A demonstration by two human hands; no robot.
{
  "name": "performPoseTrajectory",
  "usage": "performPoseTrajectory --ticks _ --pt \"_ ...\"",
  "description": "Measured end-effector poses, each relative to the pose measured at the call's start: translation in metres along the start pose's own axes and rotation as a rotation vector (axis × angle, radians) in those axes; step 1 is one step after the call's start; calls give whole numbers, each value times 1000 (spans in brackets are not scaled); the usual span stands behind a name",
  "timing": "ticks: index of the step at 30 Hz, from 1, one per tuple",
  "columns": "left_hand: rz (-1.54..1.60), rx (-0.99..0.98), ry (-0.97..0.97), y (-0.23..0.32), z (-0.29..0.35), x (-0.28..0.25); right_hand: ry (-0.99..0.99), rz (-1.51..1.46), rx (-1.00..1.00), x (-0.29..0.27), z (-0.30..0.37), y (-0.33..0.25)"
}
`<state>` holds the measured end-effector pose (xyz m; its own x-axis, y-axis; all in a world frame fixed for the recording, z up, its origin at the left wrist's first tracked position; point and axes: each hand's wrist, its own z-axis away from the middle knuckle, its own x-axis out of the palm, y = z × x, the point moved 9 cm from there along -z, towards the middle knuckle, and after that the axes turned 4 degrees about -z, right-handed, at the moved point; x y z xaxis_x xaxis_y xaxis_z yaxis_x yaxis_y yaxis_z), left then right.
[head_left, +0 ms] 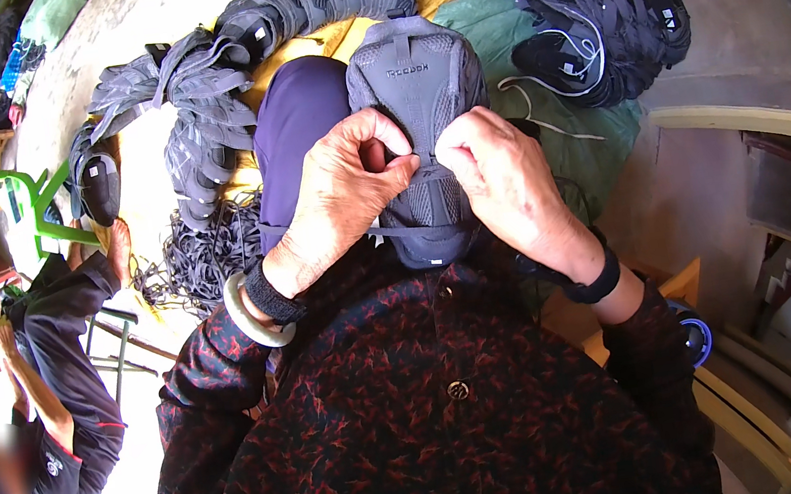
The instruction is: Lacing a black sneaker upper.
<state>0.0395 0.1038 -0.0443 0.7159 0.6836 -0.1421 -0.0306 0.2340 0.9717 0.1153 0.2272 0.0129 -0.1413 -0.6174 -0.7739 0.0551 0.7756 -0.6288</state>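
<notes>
A dark grey shoe (411, 95) with a mesh surface rests upright in front of my body, its tongue end pointing away and its toe toward me. Both hands meet over its middle. My left hand (342, 179) is closed, thumb and forefinger pinched at the centre of the shoe. Beside it, my right hand (512, 182) is also closed, its fingers curled in a pinch at the shoe's right side. A dark lace-like band (431, 173) crosses the shoe just below the fingertips. What exactly the fingertips hold is too small and hidden to tell.
Rows of dark shoes (319, 7) curve across the far left, and another pile (594, 11) lies far right with a white cord (554, 126). A heap of black laces (207, 257) lies left. A green plastic stool (36, 209) and a seated person (65, 390) are farther left.
</notes>
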Motion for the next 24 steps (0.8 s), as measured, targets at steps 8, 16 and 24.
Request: performPoseTrajectory --ticks 8,16,24 --pt "40 6 -13 0 0 2 6 12 -19 3 4 -8" --pt "11 25 -28 -4 0 -1 -81 -280 19 6 0 7" --pt "145 69 -119 -9 0 -2 -46 61 -119 -6 7 -18"
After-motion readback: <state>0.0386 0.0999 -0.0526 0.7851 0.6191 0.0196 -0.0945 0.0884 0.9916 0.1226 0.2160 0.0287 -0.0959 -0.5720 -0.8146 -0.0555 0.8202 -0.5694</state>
